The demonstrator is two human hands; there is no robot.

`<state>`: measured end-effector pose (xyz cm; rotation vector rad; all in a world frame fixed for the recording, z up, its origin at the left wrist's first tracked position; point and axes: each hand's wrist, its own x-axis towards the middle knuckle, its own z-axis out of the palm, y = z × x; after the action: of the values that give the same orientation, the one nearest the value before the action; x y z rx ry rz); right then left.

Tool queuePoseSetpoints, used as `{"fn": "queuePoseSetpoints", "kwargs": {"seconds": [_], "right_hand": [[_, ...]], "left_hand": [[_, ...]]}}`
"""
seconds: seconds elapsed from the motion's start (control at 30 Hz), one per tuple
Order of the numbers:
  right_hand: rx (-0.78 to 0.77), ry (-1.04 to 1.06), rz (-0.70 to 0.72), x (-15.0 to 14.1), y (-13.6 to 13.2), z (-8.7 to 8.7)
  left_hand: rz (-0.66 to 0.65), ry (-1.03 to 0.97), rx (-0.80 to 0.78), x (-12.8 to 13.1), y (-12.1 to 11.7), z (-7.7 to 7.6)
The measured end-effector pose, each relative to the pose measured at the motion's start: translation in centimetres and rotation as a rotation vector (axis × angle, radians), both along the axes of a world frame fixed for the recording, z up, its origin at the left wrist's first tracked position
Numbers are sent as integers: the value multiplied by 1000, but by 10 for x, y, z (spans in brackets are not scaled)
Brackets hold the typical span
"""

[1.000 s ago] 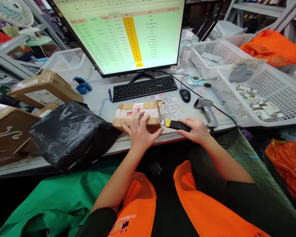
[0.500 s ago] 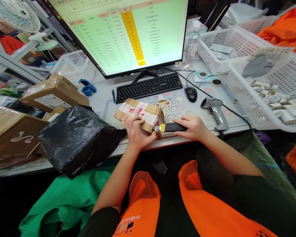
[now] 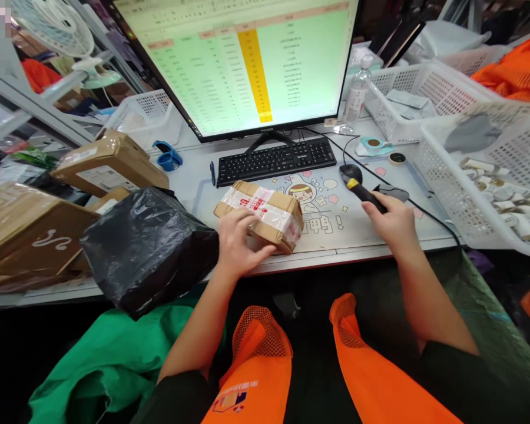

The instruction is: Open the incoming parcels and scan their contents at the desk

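Note:
A small taped cardboard parcel lies on the desk mat in front of the keyboard. My left hand grips its near left corner, fingers curled on the box. My right hand is off to the right, closed round a black utility knife with a yellow collar, the blade end pointing away toward the mouse. The barcode scanner lies just behind that hand, partly hidden by it.
A black plastic bag and several brown boxes crowd the desk's left. White baskets stand at the right, a monitor behind the keyboard. Orange mesh bags and green cloth hang below the desk edge.
My right hand pulled the knife away from the parcel's corner and moved right toward the scanner. My left hand stayed on the parcel, which has turned a little.

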<state>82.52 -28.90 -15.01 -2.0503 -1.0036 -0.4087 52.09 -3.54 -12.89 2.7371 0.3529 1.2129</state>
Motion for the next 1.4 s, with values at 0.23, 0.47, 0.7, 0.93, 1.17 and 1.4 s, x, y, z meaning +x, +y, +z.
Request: {"fn": "queuePoseSetpoints", "kwargs": {"seconds": [0.23,0.47,0.7,0.93,1.17,1.4], "right_hand": [[-104,-9,333,-81,-3,80],[-547,-326,392,-108,45,137],[-684,-324,429,-114,87,158],[-703,-307,228,4,2,157],[-448,-245,230,-71,8,157],[-716,-313,520,-109,96,176]], "left_hand": [[97,-173,-67,4,-7,-15],[92,-292,-5,16,-45,-21],[81,-286,-40,16,-40,-27],[41,-291,-39,15,-39,-24],[135,-248,2,20,-56,-23],[170,-286,68,21,-57,-22]]}}
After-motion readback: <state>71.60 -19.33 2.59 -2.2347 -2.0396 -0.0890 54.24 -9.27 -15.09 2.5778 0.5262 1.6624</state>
